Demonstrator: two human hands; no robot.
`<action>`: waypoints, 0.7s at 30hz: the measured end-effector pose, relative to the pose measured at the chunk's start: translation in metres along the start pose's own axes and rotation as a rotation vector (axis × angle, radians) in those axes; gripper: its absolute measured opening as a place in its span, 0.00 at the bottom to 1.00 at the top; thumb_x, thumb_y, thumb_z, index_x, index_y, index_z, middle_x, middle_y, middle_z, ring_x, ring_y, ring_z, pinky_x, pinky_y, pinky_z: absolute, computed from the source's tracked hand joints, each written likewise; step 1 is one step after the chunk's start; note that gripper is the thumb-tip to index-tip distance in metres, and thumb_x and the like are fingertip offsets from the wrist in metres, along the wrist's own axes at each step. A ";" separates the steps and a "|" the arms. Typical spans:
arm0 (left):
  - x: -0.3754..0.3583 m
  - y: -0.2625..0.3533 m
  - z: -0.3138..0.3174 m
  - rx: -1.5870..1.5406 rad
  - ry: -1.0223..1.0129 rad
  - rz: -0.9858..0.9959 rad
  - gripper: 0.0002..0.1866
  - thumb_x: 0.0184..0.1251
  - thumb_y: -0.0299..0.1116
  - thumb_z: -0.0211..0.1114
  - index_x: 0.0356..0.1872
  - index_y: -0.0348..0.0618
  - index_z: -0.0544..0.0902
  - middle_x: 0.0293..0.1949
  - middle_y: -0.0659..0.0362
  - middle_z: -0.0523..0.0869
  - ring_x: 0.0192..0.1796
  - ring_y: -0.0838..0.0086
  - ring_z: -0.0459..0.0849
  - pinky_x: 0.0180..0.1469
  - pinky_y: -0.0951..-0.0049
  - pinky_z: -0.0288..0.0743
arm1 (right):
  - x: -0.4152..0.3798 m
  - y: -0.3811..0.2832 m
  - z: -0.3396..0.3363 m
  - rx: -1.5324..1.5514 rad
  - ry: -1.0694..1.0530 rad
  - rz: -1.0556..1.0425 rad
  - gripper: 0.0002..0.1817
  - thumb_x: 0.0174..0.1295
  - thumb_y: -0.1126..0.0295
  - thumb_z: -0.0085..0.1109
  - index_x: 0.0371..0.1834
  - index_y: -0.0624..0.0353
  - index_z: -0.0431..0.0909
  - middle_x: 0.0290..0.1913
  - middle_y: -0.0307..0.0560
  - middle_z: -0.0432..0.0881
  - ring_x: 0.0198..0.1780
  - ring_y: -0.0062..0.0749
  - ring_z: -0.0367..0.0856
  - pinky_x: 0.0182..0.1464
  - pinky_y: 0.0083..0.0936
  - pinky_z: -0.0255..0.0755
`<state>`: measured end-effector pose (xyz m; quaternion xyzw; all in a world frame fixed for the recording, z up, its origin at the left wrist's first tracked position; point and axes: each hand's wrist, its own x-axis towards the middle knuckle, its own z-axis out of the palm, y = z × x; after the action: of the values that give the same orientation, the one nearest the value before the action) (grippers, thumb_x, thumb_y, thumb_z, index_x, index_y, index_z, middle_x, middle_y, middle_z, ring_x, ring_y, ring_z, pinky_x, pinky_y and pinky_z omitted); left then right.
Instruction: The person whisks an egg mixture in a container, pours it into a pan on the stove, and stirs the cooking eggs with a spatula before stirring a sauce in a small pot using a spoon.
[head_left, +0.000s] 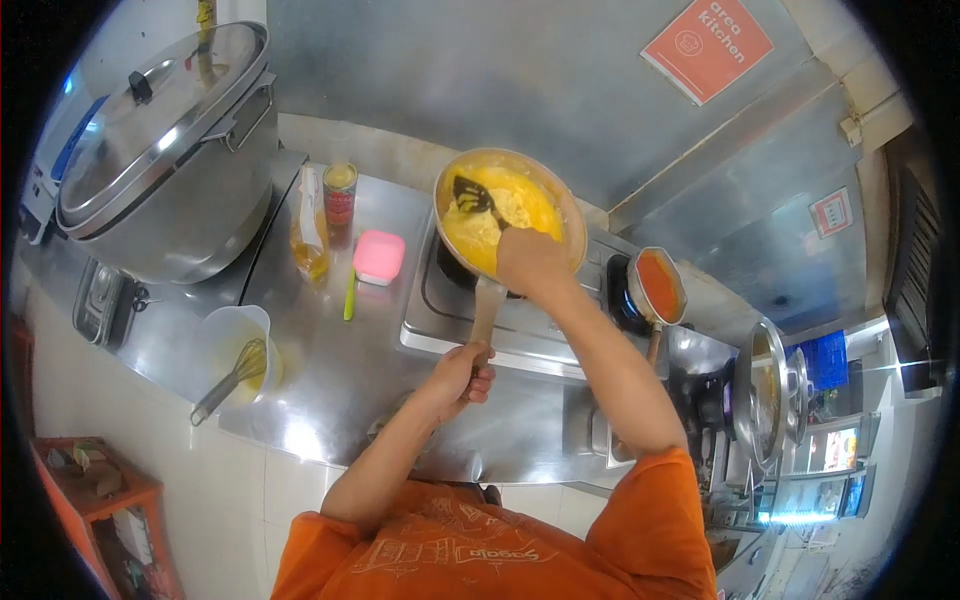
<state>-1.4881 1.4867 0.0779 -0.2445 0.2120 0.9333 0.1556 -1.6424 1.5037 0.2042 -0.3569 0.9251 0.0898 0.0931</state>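
Note:
My left hand point(465, 374) is wrapped round the handle of a frying pan point(572, 215) at the stove's left burner. Yellow egg mixture point(530, 205), partly set in pale lumps, covers the pan's inside. My right hand point(532, 262) is closed on a black slotted spatula point(473, 195), whose blade rests in the egg at the pan's left side. The hand hides most of the spatula's handle.
A small pot of orange-red sauce point(658, 285) sits on the right burner. Left of the stove point(425, 320) are a pink-lidded container point(379, 256), green-handled utensil point(350, 297), bottle point(309, 240), can point(340, 205), whisk point(235, 380) in a white jug point(262, 325), and large lidded pot point(190, 220).

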 end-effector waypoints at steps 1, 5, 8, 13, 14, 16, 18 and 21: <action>0.000 0.000 0.000 0.005 -0.004 0.012 0.10 0.68 0.40 0.51 0.38 0.45 0.69 0.22 0.64 0.65 0.19 0.84 0.58 0.17 0.82 0.52 | 0.009 0.003 0.006 -0.007 0.058 0.050 0.11 0.57 0.71 0.50 0.34 0.61 0.83 0.36 0.55 0.84 0.41 0.45 0.84 0.41 0.36 0.77; 0.002 -0.002 -0.003 -0.045 -0.009 0.009 0.09 0.67 0.39 0.51 0.38 0.45 0.68 0.21 0.65 0.65 0.18 0.83 0.58 0.17 0.82 0.52 | 0.029 0.030 0.018 -0.070 0.184 0.024 0.11 0.56 0.71 0.49 0.32 0.62 0.82 0.34 0.58 0.84 0.38 0.49 0.84 0.39 0.39 0.77; 0.003 -0.001 -0.003 -0.025 -0.014 0.008 0.09 0.67 0.39 0.51 0.37 0.45 0.68 0.21 0.65 0.64 0.19 0.83 0.58 0.17 0.82 0.52 | -0.001 0.040 -0.031 -0.230 0.207 0.048 0.12 0.58 0.71 0.48 0.33 0.59 0.83 0.35 0.55 0.84 0.38 0.46 0.85 0.37 0.38 0.77; 0.004 -0.003 -0.003 -0.025 -0.028 0.008 0.09 0.67 0.40 0.51 0.38 0.45 0.68 0.21 0.65 0.63 0.19 0.83 0.58 0.17 0.82 0.52 | -0.094 0.032 -0.079 -0.362 0.196 -0.027 0.10 0.57 0.71 0.49 0.32 0.62 0.81 0.29 0.51 0.84 0.34 0.41 0.85 0.33 0.36 0.77; 0.005 -0.002 -0.004 -0.033 -0.034 0.006 0.09 0.67 0.40 0.51 0.38 0.45 0.68 0.21 0.65 0.64 0.19 0.83 0.59 0.17 0.82 0.52 | -0.108 0.026 -0.075 -0.403 0.092 -0.024 0.12 0.56 0.71 0.50 0.37 0.65 0.80 0.30 0.51 0.84 0.33 0.40 0.85 0.33 0.36 0.77; 0.004 -0.001 -0.003 -0.037 -0.031 -0.002 0.10 0.67 0.40 0.51 0.38 0.45 0.68 0.21 0.65 0.64 0.19 0.83 0.58 0.17 0.82 0.52 | -0.129 0.011 -0.051 -0.443 -0.009 -0.071 0.19 0.55 0.71 0.52 0.48 0.71 0.75 0.30 0.52 0.84 0.30 0.37 0.85 0.30 0.33 0.77; 0.004 -0.003 -0.003 -0.034 -0.030 -0.013 0.10 0.67 0.40 0.51 0.38 0.45 0.68 0.21 0.65 0.64 0.19 0.83 0.58 0.17 0.82 0.51 | -0.131 0.001 0.000 -0.482 0.033 -0.101 0.25 0.53 0.72 0.53 0.55 0.74 0.71 0.28 0.52 0.82 0.26 0.35 0.83 0.24 0.29 0.75; 0.006 -0.002 -0.004 -0.010 -0.019 -0.010 0.10 0.68 0.40 0.49 0.39 0.45 0.67 0.21 0.65 0.64 0.19 0.83 0.58 0.17 0.82 0.51 | -0.105 0.003 0.060 -0.584 0.168 -0.068 0.26 0.53 0.72 0.53 0.57 0.74 0.70 0.26 0.50 0.80 0.22 0.31 0.80 0.19 0.26 0.73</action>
<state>-1.4905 1.4871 0.0708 -0.2375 0.2046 0.9358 0.1612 -1.5609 1.5873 0.1715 -0.4055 0.8523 0.3187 -0.0874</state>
